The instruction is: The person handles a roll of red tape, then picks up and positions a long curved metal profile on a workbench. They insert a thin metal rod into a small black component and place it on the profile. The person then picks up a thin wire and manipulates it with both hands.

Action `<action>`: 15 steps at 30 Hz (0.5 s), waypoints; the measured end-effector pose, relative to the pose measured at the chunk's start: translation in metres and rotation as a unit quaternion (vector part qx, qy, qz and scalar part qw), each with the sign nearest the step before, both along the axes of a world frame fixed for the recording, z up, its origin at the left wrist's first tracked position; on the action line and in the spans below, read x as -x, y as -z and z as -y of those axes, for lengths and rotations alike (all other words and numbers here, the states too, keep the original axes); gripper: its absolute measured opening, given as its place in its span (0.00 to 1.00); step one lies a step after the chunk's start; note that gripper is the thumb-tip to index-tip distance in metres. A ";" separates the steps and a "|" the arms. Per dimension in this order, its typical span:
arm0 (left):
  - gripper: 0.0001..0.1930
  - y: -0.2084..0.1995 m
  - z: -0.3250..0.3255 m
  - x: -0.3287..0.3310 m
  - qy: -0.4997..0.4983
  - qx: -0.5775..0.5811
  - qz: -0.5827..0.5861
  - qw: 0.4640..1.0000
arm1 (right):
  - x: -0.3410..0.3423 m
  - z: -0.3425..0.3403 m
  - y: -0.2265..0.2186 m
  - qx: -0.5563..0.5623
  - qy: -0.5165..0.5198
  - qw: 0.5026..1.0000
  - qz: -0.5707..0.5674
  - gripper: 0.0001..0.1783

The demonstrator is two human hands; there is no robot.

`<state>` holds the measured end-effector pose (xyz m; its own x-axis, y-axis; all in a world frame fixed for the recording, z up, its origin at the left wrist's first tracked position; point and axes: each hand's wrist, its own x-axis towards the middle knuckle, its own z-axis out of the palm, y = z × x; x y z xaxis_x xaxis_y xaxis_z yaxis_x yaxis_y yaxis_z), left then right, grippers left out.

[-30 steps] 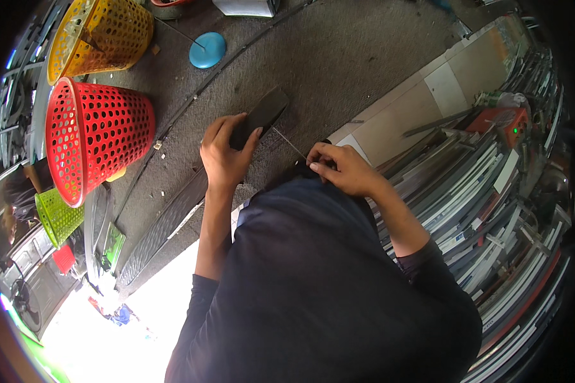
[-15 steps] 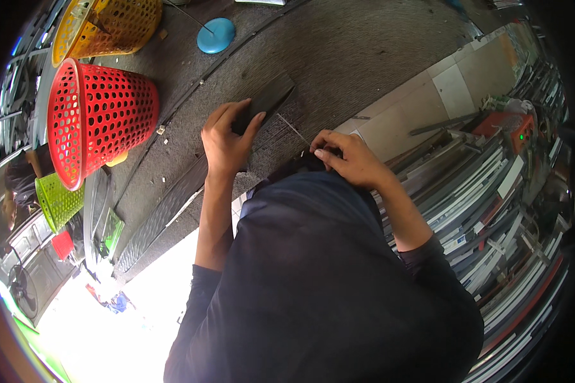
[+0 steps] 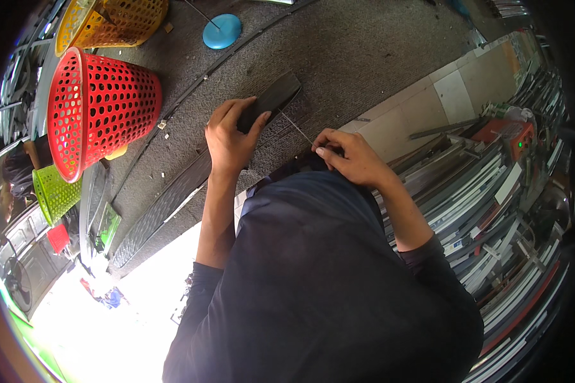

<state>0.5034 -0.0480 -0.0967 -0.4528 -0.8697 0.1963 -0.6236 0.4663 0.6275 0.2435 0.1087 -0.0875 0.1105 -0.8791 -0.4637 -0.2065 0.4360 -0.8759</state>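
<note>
My left hand [image 3: 229,137] is closed round a dark grey, flat-sided bar [image 3: 276,97], thumb on the near side and fingers on the far side. The bar slants up to the right past my fingertips and ends in a cut face. My right hand [image 3: 351,156] is curled in front of my body, its thumb and fingers closed on a thin, straight metal rod [image 3: 295,125]. From those fingers the rod runs up and left, its far tip close to the bar's side near my left thumb. Whatever end lies inside my right hand is mostly hidden.
A carpeted work surface [image 3: 358,64] spreads ahead. On it at left stand a red perforated basket [image 3: 118,105] and a yellow one [image 3: 124,25], with a blue disc [image 3: 222,32] nearby. A long dark profile [image 3: 166,207] lies lower left. Stacked strips [image 3: 473,191] and a red box [image 3: 508,135] are at right.
The view has shifted slightly, moving the baskets and disc a little in the picture. Both hands keep nearly the same pose on the bar and the rod.
</note>
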 end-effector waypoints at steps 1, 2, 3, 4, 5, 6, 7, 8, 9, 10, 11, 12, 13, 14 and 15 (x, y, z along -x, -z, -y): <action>0.21 0.000 0.000 0.000 0.003 0.006 0.002 1.000 | -0.001 0.001 0.001 0.007 0.004 1.000 0.003 0.11; 0.21 0.001 -0.001 0.000 0.005 0.010 0.005 1.000 | -0.001 0.002 0.001 0.017 0.006 1.000 0.008 0.11; 0.22 0.001 -0.001 0.000 0.008 0.017 0.004 1.000 | -0.002 0.003 0.002 0.014 0.004 1.000 0.010 0.11; 0.22 0.001 -0.001 0.001 0.008 0.020 0.004 1.000 | -0.003 0.004 0.003 0.013 0.001 1.000 0.015 0.11; 0.21 0.001 -0.002 0.001 0.013 0.027 0.004 1.000 | -0.004 0.006 0.004 0.011 -0.002 1.000 0.016 0.11; 0.21 0.000 -0.003 0.002 0.014 0.029 0.006 0.999 | -0.005 0.007 0.005 0.012 -0.002 1.000 0.017 0.11; 0.20 0.000 -0.004 0.002 0.016 0.031 0.007 0.999 | -0.006 0.008 0.006 0.010 -0.001 1.000 0.014 0.11; 0.21 -0.001 -0.005 0.003 0.015 0.023 0.004 1.000 | -0.006 0.009 0.006 0.013 0.000 1.000 0.016 0.11; 0.21 -0.002 -0.006 0.003 0.014 0.015 0.001 1.000 | -0.007 0.009 0.007 0.019 -0.001 1.000 0.011 0.11; 0.21 -0.003 -0.006 0.003 0.012 0.008 -0.001 1.000 | -0.006 0.010 0.008 0.031 -0.003 0.999 0.010 0.11; 0.21 -0.004 -0.007 0.003 0.022 0.002 0.003 1.000 | -0.006 0.009 0.008 0.042 -0.003 0.999 0.010 0.11; 0.22 -0.005 -0.008 0.003 0.032 -0.003 0.008 0.999 | -0.005 0.009 0.009 0.050 -0.011 0.999 -0.001 0.11; 0.22 -0.005 -0.009 0.002 0.039 -0.008 0.007 0.999 | -0.003 0.008 0.009 0.059 -0.018 0.998 -0.012 0.11; 0.23 -0.005 -0.010 0.002 0.044 -0.015 0.008 0.999 | -0.002 0.008 0.010 0.065 -0.024 0.997 -0.022 0.11; 0.24 -0.005 -0.012 0.002 0.048 -0.020 0.003 0.999 | -0.002 0.007 0.011 0.069 -0.028 0.997 -0.033 0.11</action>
<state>0.5012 -0.0359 -0.0918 -0.5350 -0.8298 0.1586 -0.5817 0.4980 0.6431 0.2458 0.1021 -0.0981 0.1342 -0.9283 -0.3468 -0.2852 0.2990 -0.9106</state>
